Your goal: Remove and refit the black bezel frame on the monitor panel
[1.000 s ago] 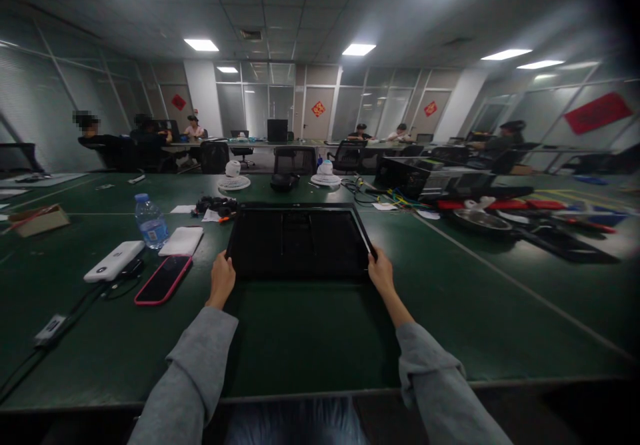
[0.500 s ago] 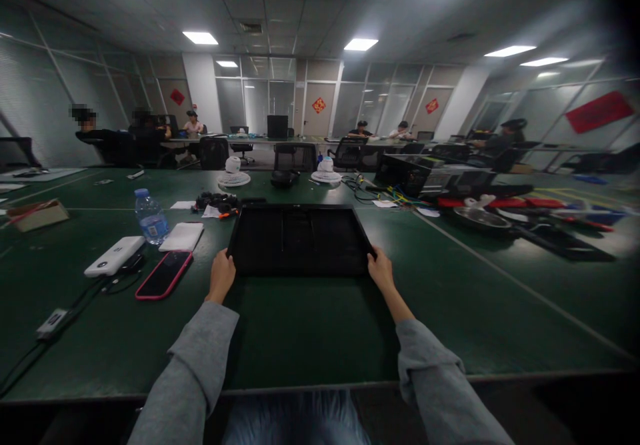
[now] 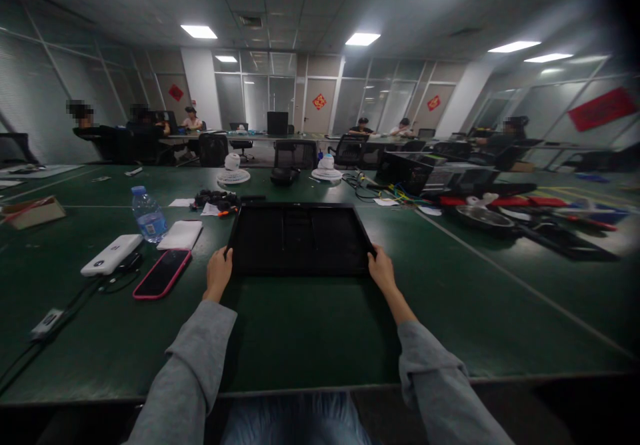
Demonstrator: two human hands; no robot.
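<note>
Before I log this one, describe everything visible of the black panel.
The black panel is a wide rectangle with a raised rim around a recessed middle, where two thin lines run front to back. It looks like dull plastic or metal. One long side faces the camera; whether it rests on the green table or is held just above is unclear. The left hand grips its left edge, the right hand its right edge.

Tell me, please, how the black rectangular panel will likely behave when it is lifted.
The black panel is probably stiff, as its edges look straight. Being wide, it may tilt if raised from one side only.
</note>
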